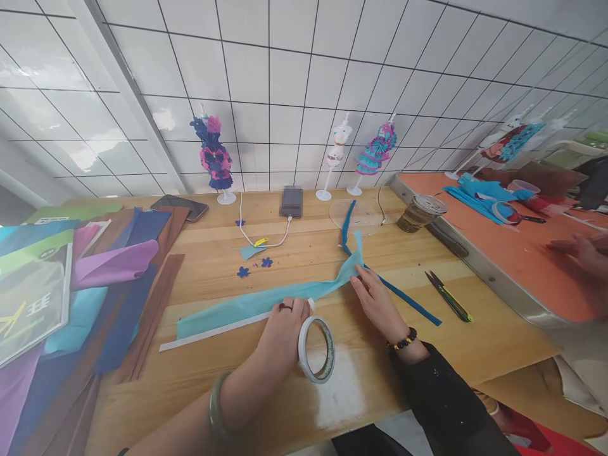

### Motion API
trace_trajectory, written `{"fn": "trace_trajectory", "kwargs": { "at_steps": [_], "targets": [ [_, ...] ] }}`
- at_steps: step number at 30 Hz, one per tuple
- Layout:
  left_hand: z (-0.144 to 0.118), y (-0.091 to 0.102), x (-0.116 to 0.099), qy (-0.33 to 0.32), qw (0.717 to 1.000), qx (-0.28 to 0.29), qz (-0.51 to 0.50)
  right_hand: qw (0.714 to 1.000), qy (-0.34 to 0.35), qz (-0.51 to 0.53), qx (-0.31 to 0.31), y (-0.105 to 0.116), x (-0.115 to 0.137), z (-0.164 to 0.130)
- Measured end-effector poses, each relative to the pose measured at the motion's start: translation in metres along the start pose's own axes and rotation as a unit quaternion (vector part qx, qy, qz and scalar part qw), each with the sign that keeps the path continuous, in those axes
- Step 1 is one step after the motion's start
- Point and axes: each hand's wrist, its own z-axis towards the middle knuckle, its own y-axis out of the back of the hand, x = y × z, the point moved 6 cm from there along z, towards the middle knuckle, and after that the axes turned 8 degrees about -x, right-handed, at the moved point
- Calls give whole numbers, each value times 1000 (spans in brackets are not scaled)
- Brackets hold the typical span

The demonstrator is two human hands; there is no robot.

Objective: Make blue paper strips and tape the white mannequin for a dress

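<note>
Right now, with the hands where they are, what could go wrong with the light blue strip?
The white tape juts past the left end of the light blue strip, so it might catch on the table if it is sticky. The strip's right end bends upward by the right hand, so creasing seems possible. The dark blue strip lies close to that hand and could get dragged along.

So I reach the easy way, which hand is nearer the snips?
Right. Your right hand is at the light-blue strip, left of the snips; your left hand is farther left, beside the tape roll.
</note>
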Motion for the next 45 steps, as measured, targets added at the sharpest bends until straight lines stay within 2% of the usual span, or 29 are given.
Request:
{"fn": "trace_trajectory", "kwargs": {
  "at_steps": [7, 17, 22, 27, 36, 45],
  "targets": [
    [1, 2, 0, -2, 1000, 13, 4, 999, -31, -31, -9, 16, -19, 5],
    [1, 0, -1, -6, 1000, 18, 11, 997, -23, -63, -42, 35, -54, -2],
    [1, 0, -1, -11, 1000, 21, 8, 997, -35, -23, -64, 42, -70, 11],
    [1, 1, -2, -15, 999, 30, 19, 986, -73, 50, -139, 52, -86, 24],
    [1, 2, -2, -8, 999, 47, 13, 986, -70, 49, -142, 50, -110, 38],
    [3, 2, -2, -10, 999, 49, -1, 989, -11, -23, -149, 49, -111, 37]
  ]
}}
